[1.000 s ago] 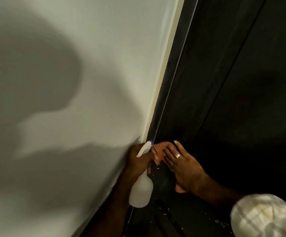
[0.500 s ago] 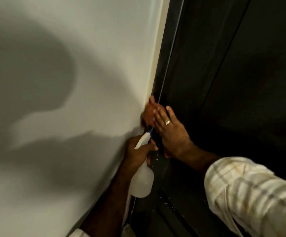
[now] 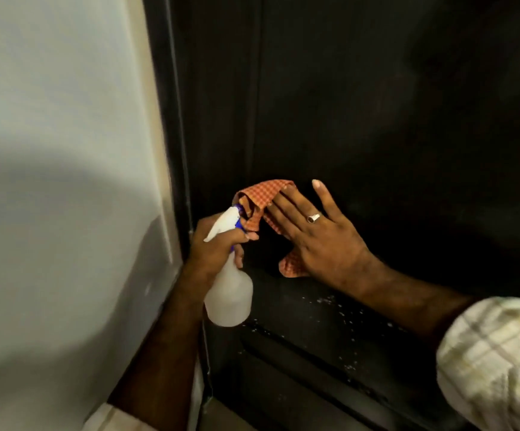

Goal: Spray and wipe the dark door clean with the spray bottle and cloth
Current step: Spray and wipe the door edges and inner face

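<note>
1 cloth (image 3: 263,199) under right hand (image 3: 321,241) | 1 spray bottle (image 3: 229,293) in left hand (image 3: 213,248)

Door (image 3: 377,104), right of frame: dark, matt, smooth panels, white flecks on lower ledge. Cloth (image 3: 263,197), centre: woven orange check fabric, crumpled. Spray bottle (image 3: 229,298), lower centre: translucent white plastic, smooth. Wall (image 3: 59,119), left: pale matt paint. Ring (image 3: 313,218): shiny metal. Sleeve (image 3: 495,362), lower right: checked cloth.

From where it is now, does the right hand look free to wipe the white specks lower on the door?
Probably yes. The right hand presses the cloth flat on the door, and the specks lie just below, nothing between.
</note>
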`<state>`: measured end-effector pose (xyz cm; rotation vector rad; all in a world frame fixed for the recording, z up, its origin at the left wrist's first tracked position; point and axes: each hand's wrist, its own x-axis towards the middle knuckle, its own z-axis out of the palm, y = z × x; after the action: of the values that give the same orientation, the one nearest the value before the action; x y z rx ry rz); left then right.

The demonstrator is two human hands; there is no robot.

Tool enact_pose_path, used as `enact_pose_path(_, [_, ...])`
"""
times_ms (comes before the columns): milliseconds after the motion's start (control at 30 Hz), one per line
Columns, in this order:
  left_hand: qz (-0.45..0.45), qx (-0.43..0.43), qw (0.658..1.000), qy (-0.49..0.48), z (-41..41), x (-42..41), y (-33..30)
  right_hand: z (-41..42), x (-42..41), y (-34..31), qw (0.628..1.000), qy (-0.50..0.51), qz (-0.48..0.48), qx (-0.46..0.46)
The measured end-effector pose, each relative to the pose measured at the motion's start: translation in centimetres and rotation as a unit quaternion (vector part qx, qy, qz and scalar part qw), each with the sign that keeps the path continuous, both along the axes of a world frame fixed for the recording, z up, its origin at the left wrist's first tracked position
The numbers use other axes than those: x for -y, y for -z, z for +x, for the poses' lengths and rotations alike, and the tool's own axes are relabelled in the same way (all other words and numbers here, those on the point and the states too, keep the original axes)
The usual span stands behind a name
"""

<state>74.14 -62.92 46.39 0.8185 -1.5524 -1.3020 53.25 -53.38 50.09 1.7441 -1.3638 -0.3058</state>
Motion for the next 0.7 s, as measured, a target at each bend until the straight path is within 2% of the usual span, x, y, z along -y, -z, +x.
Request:
enact_pose_path(167, [-0.022, -0.017, 0.991, 0.133, -2.7, -2.5, 0.3, -5.2, -9.2, 1.9, 0.996, 0.016, -0.063, 0.055])
enact_pose_path(267, [-0.014, 0.005, 0.981, 0.194, -4.8, -4.7, 1.1, -8.4, -14.6, 3.8, 0.989, 0.052, -0.103, 0.087])
enact_pose_path(500, [-0.003, 0.037, 0.968, 0.25, -9.4, -8.7, 2.1, -11.7, -22.9, 6.0, 0.965, 0.067, -0.164, 0.191])
enact_pose_path(633, [0.002, 0.043, 0.963, 0.266, -11.0, -11.1, 2.3, -10.6, -23.3, 6.7, 0.918, 0.072, -0.215, 0.325])
enact_pose_path(700, [0.003, 0.038, 0.962, 0.269, -11.4, -12.5, 2.8, -9.5, -23.2, 7.0, 0.876, 0.054, -0.249, 0.411])
